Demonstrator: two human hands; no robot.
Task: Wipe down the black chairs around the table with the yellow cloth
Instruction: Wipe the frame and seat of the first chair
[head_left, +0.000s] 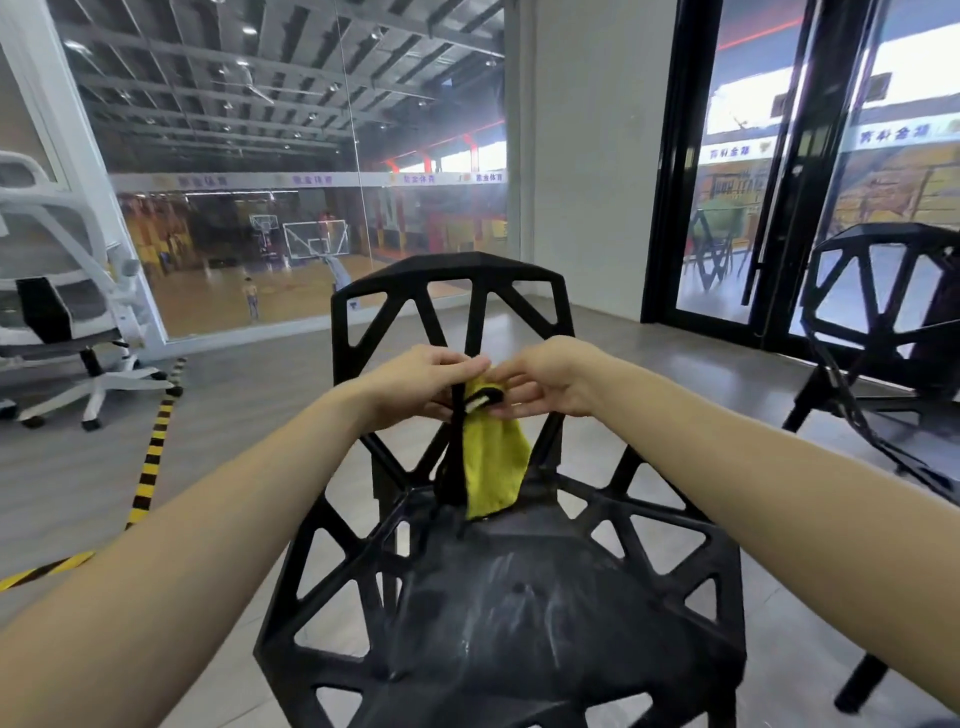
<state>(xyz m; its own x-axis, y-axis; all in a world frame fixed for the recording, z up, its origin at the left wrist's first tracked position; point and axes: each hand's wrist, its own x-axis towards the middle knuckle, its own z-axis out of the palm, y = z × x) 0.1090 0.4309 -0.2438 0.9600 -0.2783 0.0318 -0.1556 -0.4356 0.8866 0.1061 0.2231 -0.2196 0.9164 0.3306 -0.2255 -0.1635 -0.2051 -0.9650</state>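
A person's two bare forearms reach forward over a black chair (498, 597) with an angular, cut-out frame of triangular openings. Both hands meet in front of the chair's backrest, at its central upright strut. The left hand (415, 384) has its fingers curled round the top of a yellow cloth (493, 462), pinching it beside the strut. The right hand (550, 379) pinches the same top edge of the cloth from the other side, fingertips meeting those of the left. The cloth, which has a dark trim, hangs down from the hands along the strut, its lower end touching the back edge of the seat. The seat surface shows pale smears.

A second black chair (883, 332) of the same design stands at the right edge, near dark-framed glass doors (769, 171). A white office chair (67, 312) sits at the left edge, beside a strip of yellow-and-black floor tape (150, 457). Behind a glass wall (291, 171), an indoor basketball court is visible.
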